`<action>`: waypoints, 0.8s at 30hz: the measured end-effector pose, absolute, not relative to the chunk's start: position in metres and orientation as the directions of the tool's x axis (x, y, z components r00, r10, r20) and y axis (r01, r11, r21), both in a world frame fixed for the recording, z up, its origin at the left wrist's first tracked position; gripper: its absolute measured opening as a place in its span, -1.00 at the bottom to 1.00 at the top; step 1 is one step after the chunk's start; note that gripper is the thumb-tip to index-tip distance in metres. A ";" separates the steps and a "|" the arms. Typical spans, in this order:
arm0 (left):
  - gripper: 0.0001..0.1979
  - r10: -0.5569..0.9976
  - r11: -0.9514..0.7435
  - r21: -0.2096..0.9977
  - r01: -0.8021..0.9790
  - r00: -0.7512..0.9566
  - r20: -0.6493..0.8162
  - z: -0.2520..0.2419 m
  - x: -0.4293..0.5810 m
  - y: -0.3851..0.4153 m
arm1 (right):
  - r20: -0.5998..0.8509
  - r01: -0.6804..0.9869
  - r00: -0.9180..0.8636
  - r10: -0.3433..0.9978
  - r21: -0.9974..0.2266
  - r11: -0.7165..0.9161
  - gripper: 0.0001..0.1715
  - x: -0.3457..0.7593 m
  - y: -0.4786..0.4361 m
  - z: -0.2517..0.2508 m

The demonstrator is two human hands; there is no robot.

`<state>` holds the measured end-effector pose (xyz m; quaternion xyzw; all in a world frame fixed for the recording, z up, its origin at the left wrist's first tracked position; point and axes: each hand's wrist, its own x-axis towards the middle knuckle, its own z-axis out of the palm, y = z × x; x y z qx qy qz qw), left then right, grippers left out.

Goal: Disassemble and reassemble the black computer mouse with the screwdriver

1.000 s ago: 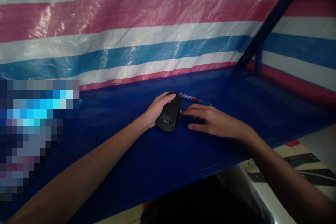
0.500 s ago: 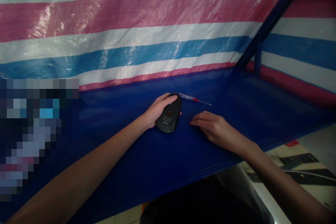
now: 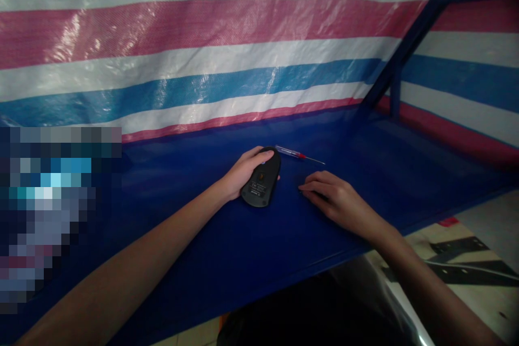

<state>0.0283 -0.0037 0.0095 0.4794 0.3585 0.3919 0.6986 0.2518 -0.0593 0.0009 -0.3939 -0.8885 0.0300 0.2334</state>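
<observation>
My left hand (image 3: 246,170) is closed around a black computer mouse (image 3: 256,189), its underside facing up. The thumb lies across the mouse's far end, and a label and a sensor opening show below it. Just beyond the mouse, a small screwdriver (image 3: 292,152) with a clear handle, a red collar and a thin metal shaft lies on the blue tabletop (image 3: 259,248). To the right, my right hand (image 3: 330,194) rests low over the tabletop with fingers bent. A tiny dark piece (image 3: 300,190) shows at its fingertips, too small to name.
A striped plastic sheet (image 3: 227,21) hangs behind the tabletop. A dark blue frame post (image 3: 413,43) slants up at the right. Blurred-out pixels (image 3: 52,200) cover the left side. Below the front edge are dark clothing (image 3: 316,308) and floor with dark strips.
My right hand has shifted slightly right, its fingers a little looser, and a tiny dark piece now shows at the tips. My left hand still holds the mouse in much the same place.
</observation>
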 end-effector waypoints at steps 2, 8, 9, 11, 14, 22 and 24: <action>-0.67 0.891 0.231 0.953 -0.197 0.436 -0.126 0.009 0.028 -0.004 | 0.384 0.682 -0.591 0.710 -0.232 0.693 -0.76 0.251 -0.059 0.001; -0.69 0.878 0.243 0.958 -0.149 0.455 -0.152 0.008 0.027 -0.002 | 0.340 0.694 -0.615 0.712 -0.196 0.693 -0.75 0.249 -0.057 -0.003; -0.70 0.866 0.242 0.961 -0.134 0.475 -0.152 0.008 0.027 -0.002 | 0.334 0.692 -0.621 0.709 -0.191 0.696 -0.75 0.249 -0.057 -0.003; -0.71 0.834 0.243 0.965 -0.095 0.529 -0.158 0.010 0.025 -0.002 | 0.335 0.672 -0.634 0.697 -0.208 0.711 -0.76 0.247 -0.056 0.001; -0.72 0.790 0.247 0.968 -0.045 0.588 -0.175 0.014 0.024 -0.002 | 0.377 0.611 -0.644 0.665 -0.270 0.744 -0.79 0.241 -0.051 0.017; -0.77 0.738 0.369 0.927 -0.069 0.628 -0.247 0.016 0.024 -0.002 | 0.296 0.552 -0.756 0.584 -0.193 0.811 -0.74 0.209 -0.007 0.060; -0.78 0.753 0.371 0.927 -0.052 0.601 -0.268 0.016 0.025 -0.002 | 0.263 0.543 -0.774 0.577 -0.193 0.817 -0.75 0.206 -0.001 0.059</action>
